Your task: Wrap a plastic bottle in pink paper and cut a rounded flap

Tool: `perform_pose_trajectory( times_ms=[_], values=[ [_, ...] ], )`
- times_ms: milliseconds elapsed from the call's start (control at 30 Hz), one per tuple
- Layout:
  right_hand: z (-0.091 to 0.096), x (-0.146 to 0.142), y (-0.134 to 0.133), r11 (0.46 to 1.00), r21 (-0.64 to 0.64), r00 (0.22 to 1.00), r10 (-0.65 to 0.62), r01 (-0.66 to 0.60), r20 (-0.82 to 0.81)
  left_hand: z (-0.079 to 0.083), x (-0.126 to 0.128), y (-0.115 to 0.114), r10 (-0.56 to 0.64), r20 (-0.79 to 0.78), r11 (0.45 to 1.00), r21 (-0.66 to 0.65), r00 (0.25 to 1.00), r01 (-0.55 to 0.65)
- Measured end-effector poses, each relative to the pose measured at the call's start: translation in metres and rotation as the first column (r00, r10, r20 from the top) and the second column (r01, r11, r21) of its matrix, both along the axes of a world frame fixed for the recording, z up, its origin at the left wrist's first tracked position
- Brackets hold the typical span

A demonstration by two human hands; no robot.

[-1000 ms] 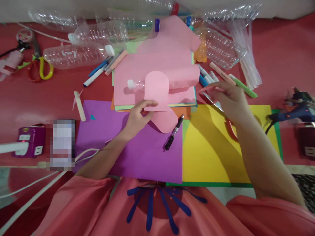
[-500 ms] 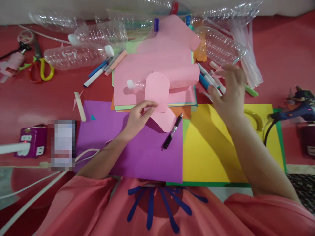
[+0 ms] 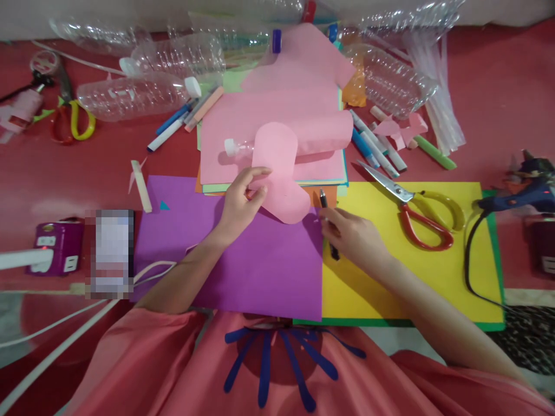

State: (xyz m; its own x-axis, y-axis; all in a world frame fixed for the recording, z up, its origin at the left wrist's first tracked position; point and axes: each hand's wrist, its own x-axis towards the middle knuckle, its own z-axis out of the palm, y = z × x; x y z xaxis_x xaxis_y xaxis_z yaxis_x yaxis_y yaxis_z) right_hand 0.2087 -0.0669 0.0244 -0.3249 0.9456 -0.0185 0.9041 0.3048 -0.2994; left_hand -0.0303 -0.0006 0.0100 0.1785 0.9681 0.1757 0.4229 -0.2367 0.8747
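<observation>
My left hand [image 3: 245, 199] holds the left edge of a pink paper cutout [image 3: 277, 150], thumb and forefinger curled at it. The cutout has a rounded top and a rounded lobe at its lower right. It lies partly over a rolled pink sheet [image 3: 325, 133] around a clear bottle with a white cap [image 3: 229, 148]. My right hand [image 3: 351, 234] is closed on a black pen [image 3: 335, 252], over the seam between the purple sheet [image 3: 260, 271] and the yellow sheet [image 3: 373, 289]. Scissors with red and yellow handles [image 3: 404, 196] lie slightly open to its right.
Pink scraps [image 3: 401, 133] rest by several markers [image 3: 368, 147]. Clear plastic bottles [image 3: 134, 98] line the back. Second scissors [image 3: 73, 118] and a pink glue gun [image 3: 28, 107] lie left, near a phone [image 3: 113, 251]. A blue glue gun [image 3: 520, 199] with a cable is right.
My right hand has come down from the markers to the pen, which has shifted right. Pink scraps now lie by the markers. The cutout's lower lobe has moved slightly up; the scissors are uncovered.
</observation>
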Motion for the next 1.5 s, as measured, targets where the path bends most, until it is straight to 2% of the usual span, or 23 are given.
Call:
perform_pose_trajectory(
  times_ms=[200, 300, 433, 567, 700, 867, 967, 1100, 1333, 1400, 1500],
  values=[
    [0.010, 0.051, 0.013, 0.978, 0.167, 0.980, -0.152, 0.129, 0.132, 0.003, -0.003, 0.002, 0.033, 0.003, 0.999, 0.011, 0.999, -0.033],
    [0.011, 0.067, 0.015, 0.968, 0.200, 0.958, -0.193, 0.151, 0.212, 0.009, -0.006, 0.002, -0.077, -0.068, 0.993, -0.091, 0.995, 0.070],
    [0.010, 0.060, 0.018, 0.955, 0.245, 0.968, -0.208, 0.170, 0.140, 0.015, -0.004, -0.003, -0.342, -0.290, 0.936, -0.195, 0.894, 0.294],
    [0.005, 0.038, 0.029, 0.977, 0.202, 0.998, -0.063, 0.065, -0.015, 0.018, 0.004, -0.010, -0.417, -0.473, 0.904, -0.133, 0.776, 0.405],
    [-0.003, 0.016, 0.045, 0.980, 0.190, 0.994, 0.074, -0.057, -0.082, 0.017, 0.000, -0.010, -0.362, -0.564, 0.909, -0.039, 0.742, 0.414],
    [-0.014, 0.001, 0.057, 0.972, 0.214, 0.993, 0.107, -0.095, -0.042, 0.009, -0.011, -0.009, -0.192, -0.610, 0.946, 0.094, 0.769, 0.311],
    [-0.019, -0.001, 0.057, 0.968, 0.231, 0.994, 0.105, -0.096, -0.028, 0.006, -0.013, -0.010, -0.142, -0.659, 0.960, 0.092, 0.739, 0.266],
    [-0.025, -0.002, 0.055, 0.960, 0.271, 0.997, 0.076, -0.066, -0.028, 0.007, -0.010, -0.010, -0.150, -0.709, 0.963, 0.053, 0.689, 0.263],
    [-0.023, -0.003, 0.060, 0.967, 0.253, 0.999, 0.029, -0.022, -0.025, 0.011, -0.010, -0.008, -0.072, -0.736, 0.972, 0.101, 0.673, 0.214],
    [-0.021, -0.003, 0.064, 0.970, 0.240, 0.997, 0.045, -0.028, -0.064, 0.013, -0.010, -0.003, -0.049, -0.748, 0.971, 0.119, 0.662, 0.206],
    [-0.023, -0.003, 0.075, 0.969, 0.223, 0.981, 0.138, -0.105, -0.136, 0.017, -0.011, 0.009, -0.029, -0.751, 0.974, 0.127, 0.660, 0.188]
  ],
)
